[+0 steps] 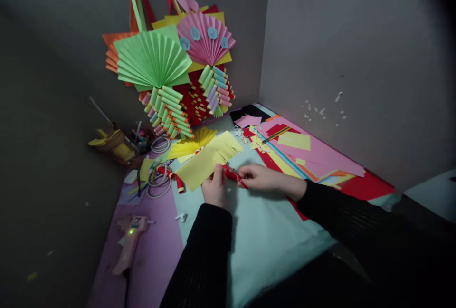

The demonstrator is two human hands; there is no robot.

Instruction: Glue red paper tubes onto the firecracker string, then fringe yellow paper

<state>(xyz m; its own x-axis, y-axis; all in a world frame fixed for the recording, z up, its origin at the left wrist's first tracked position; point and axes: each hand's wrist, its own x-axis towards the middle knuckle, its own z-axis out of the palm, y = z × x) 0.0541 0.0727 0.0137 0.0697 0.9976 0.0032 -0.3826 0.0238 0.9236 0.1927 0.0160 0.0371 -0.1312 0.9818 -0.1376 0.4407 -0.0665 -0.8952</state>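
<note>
My left hand (214,187) pinches the lower edge of a yellow paper strip (201,163), whose upper right end is cut into a fringe. My right hand (258,178) is closed on the handles of red scissors (233,174). The scissors lie just right of my left thumb, below the fringed end; their blades are mostly hidden. Behind the strip rests a yellow folded paper fan (192,142). Short red paper rolls (180,184) lie to the left of my left hand.
A pink glue gun (131,244) with a green light and a white earbud (181,217) lie at the left. Tape rolls (159,184) sit behind them. Paper fan decorations (155,61) hang at the back; coloured sheets (320,156) cover the right side.
</note>
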